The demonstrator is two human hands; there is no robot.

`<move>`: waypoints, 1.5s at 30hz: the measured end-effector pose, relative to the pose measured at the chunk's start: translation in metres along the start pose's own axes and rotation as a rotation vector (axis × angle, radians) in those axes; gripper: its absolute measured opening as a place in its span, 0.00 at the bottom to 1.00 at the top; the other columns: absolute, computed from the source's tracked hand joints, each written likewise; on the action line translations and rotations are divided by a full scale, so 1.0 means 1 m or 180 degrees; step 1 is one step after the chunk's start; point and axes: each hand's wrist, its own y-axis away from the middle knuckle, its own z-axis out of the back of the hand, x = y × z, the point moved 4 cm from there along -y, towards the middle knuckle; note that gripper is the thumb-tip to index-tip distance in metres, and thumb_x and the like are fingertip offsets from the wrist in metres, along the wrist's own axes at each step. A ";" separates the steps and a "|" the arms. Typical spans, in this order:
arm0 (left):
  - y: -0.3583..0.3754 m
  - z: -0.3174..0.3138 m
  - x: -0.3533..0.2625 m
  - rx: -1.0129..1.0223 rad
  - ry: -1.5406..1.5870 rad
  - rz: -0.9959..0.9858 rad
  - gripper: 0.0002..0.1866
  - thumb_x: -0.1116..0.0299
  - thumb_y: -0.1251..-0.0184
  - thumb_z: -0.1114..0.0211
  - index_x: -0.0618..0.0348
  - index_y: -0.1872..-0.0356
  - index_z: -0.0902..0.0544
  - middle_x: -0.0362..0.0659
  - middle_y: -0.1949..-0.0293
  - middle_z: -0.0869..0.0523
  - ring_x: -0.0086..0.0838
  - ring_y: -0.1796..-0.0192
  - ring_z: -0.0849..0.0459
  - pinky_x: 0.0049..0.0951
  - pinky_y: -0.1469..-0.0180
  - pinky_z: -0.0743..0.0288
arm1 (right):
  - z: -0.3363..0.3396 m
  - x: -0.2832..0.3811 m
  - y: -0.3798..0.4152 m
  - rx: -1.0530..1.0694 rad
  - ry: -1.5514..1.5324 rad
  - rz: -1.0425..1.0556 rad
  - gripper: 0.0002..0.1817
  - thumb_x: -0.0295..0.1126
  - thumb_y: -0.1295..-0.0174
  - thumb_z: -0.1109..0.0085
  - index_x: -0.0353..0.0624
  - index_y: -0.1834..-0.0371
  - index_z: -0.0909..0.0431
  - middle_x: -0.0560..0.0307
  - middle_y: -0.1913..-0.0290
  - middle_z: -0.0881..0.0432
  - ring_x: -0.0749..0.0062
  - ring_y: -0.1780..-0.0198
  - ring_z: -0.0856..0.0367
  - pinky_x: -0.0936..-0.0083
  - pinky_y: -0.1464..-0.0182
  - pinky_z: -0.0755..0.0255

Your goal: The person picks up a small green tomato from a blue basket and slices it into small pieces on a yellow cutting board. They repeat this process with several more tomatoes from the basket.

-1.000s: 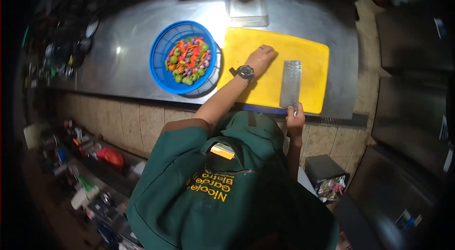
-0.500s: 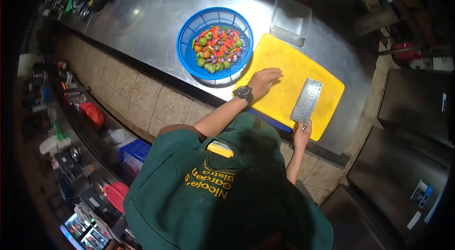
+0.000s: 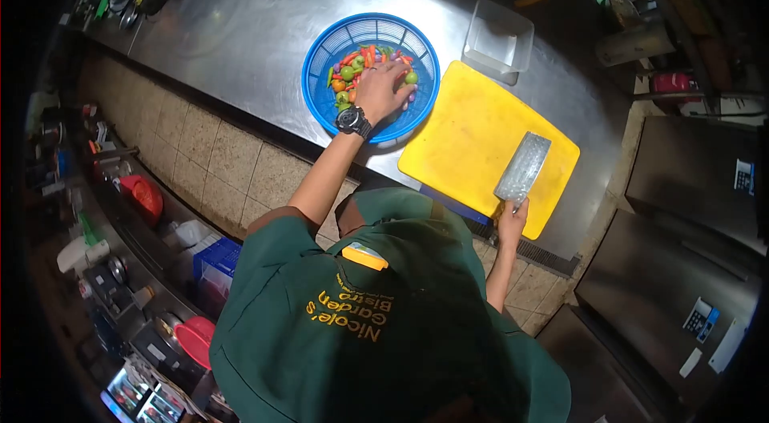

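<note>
Clearly, in the head view, the left hand [image 3: 381, 93] is inside the blue basket [image 3: 317, 62], over the mixed vegetables. Its thumb and fingers are spread apart, with a gap between them; whether the fingertips touch any piece, I cannot tell. Around this hand are red chillies [image 3: 368, 57], round green fruits [image 3: 347, 73] and some orange ones. A black watch [image 3: 352, 120] is on the left wrist.

The right hand [image 3: 513, 223] is closed around the handle of the cleaver [image 3: 524, 167], at the near edge of the yellow board [image 3: 473, 126]. The blade is over the board, its broad side upward. Just beside the far edge stands a clear container [image 3: 498, 38], on the metal table [image 3: 256, 22].
</note>
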 end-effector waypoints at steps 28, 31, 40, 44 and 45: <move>0.069 -0.114 -0.144 0.0943 0.1133 -0.1566 0.14 0.61 0.34 0.25 0.55 0.51 0.11 0.49 0.53 0.10 0.46 0.47 0.13 0.44 0.46 0.18 | -0.014 0.070 0.078 -0.0318 0.0445 0.0160 0.18 0.34 0.28 0.43 0.42 0.37 0.26 0.34 0.59 0.14 0.28 0.55 0.17 0.40 0.51 0.25; 0.073 -0.115 -0.140 0.0918 0.1230 -0.1638 0.12 0.63 0.33 0.26 0.55 0.52 0.11 0.48 0.52 0.10 0.46 0.48 0.13 0.43 0.46 0.18 | -0.022 0.085 0.085 -0.0539 0.0672 0.0521 0.18 0.33 0.27 0.44 0.44 0.36 0.25 0.36 0.60 0.14 0.32 0.57 0.16 0.42 0.51 0.23; 0.079 -0.117 -0.131 0.0691 0.1341 -0.1746 0.09 0.67 0.34 0.26 0.56 0.56 0.12 0.46 0.59 0.08 0.43 0.56 0.10 0.39 0.51 0.16 | -0.028 0.091 0.090 -0.0229 0.0994 0.0609 0.18 0.33 0.26 0.46 0.43 0.36 0.25 0.35 0.63 0.14 0.32 0.59 0.16 0.43 0.53 0.23; 0.077 -0.117 -0.133 0.0799 0.1374 -0.1619 0.09 0.66 0.35 0.25 0.55 0.57 0.11 0.45 0.58 0.08 0.41 0.55 0.10 0.39 0.51 0.17 | -0.021 0.106 0.088 -0.0246 0.0859 0.0647 0.16 0.33 0.27 0.45 0.42 0.39 0.25 0.33 0.62 0.15 0.29 0.58 0.17 0.40 0.54 0.24; 0.076 -0.115 -0.135 0.0841 0.1383 -0.1599 0.09 0.65 0.34 0.25 0.55 0.57 0.11 0.44 0.58 0.08 0.41 0.55 0.10 0.39 0.50 0.17 | -0.022 0.106 0.087 -0.0223 0.0874 0.0649 0.16 0.33 0.27 0.45 0.42 0.39 0.25 0.33 0.62 0.15 0.29 0.58 0.17 0.40 0.54 0.24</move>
